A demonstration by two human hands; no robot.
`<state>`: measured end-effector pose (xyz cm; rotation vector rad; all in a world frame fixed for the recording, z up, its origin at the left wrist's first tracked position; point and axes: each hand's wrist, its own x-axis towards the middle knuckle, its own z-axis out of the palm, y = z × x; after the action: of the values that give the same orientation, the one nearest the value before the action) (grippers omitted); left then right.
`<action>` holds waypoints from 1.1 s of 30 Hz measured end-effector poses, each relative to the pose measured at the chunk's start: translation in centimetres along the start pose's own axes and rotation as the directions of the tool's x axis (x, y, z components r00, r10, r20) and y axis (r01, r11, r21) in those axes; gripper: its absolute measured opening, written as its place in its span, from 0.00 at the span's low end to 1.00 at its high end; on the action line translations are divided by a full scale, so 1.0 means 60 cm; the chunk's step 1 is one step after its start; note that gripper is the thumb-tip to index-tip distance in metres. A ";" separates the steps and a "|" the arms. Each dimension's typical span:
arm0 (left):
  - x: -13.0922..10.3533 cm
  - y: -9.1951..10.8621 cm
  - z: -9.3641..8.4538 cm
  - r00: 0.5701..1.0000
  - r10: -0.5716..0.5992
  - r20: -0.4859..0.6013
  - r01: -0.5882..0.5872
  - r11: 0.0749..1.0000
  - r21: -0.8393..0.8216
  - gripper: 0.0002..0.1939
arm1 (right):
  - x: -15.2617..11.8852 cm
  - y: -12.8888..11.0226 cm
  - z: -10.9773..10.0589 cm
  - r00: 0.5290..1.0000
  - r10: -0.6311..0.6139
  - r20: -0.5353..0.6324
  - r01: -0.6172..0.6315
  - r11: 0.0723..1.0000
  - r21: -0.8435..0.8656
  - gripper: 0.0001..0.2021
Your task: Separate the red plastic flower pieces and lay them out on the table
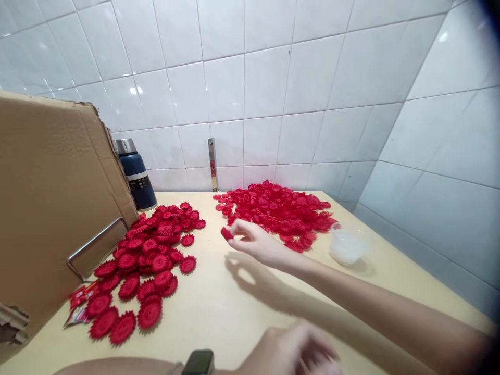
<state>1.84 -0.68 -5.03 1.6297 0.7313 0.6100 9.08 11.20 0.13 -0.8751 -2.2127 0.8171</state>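
Observation:
My right hand (255, 242) reaches in from the right, above the middle of the table. Thumb and fingertips are pinched on a small red toothed disc (226, 234), seen nearly edge-on. To its left lies a loose heap of thick red toothed discs (160, 263), several of them spread toward the front. Behind my right hand is a larger pile of thinner red toothed pieces (281, 208). My left hand (289, 346) is low at the front edge of the view, its fingers bent and smeared by motion. Whether it holds anything cannot be made out.
A cardboard box (58, 208) stands at the left, with a bent metal bar (96, 242) beside it. Behind it is a dark blue bottle (136, 177). Small printed packets (80, 307) lie near the discs. A translucent bowl (347, 246) sits at the right.

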 end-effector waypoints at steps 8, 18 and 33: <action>0.034 0.044 -0.035 0.933 -0.259 -0.249 0.064 0.802 -0.594 0.20 | -0.191 -0.009 -0.051 0.961 0.130 -0.246 -0.093 0.983 0.157 0.17; 0.046 0.034 -0.051 0.946 -0.277 -0.168 0.150 0.833 -0.533 0.14 | -0.220 0.021 -0.018 0.969 -0.041 -0.245 0.053 0.998 0.042 0.21; 0.040 0.030 -0.043 0.901 -0.383 -0.203 0.253 0.845 -0.470 0.13 | -0.232 0.019 -0.011 0.922 -0.241 -0.303 0.207 0.968 -0.140 0.11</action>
<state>1.75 2.59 -2.82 0.9825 0.9823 0.7141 18.19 1.71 -4.64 -0.7263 -2.0331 0.4191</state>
